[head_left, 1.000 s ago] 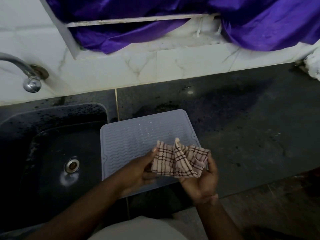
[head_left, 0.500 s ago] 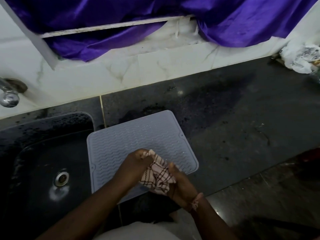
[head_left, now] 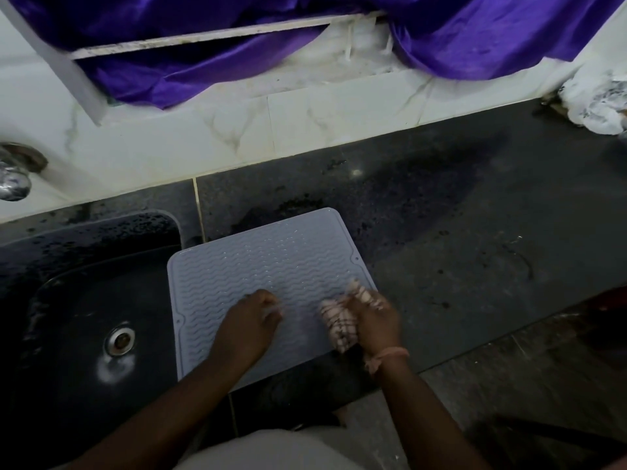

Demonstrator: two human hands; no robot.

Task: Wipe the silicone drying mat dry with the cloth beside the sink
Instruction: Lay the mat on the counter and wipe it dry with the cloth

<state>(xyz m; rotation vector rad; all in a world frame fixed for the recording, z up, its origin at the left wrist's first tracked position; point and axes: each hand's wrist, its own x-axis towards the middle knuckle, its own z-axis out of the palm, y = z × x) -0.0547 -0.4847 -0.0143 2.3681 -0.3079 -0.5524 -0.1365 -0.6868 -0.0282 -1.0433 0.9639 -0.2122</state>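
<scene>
Nearest the camera, two bare forearms reach in from the bottom edge over a pale garment. The right hand (head_left: 375,318) has its fingers curled round a bunched pink-and-white checked cloth with dark lines (head_left: 341,322), pressing it down on the near right part of the mat; the hand and cloth are blurred. A pinkish thread band (head_left: 386,357) circles the right wrist. The left hand (head_left: 249,325) rests on the near middle of the mat, knuckles up, fingers loosely bent with their tips on the surface, holding nothing.

Both hands sit on the pale grey rectangular silicone drying mat with wavy ridges (head_left: 264,262). The mat lies flat on the dark speckled stone counter (head_left: 458,252), turned slightly askew, its left edge hanging over the rim of the black sink (head_left: 68,300). The sink's round metal drain (head_left: 119,340) is visible to the left of the mat.

Beyond the mat, the counter shows dark wet patches. At its far right corner sits a crumpled white plastic bag (head_left: 600,103). A chrome tap (head_left: 13,178) juts from the white marble-patterned tiled wall (head_left: 237,137) at the left edge. Above the tiles, a shiny purple cloth (head_left: 492,35) drapes over a ledge.
</scene>
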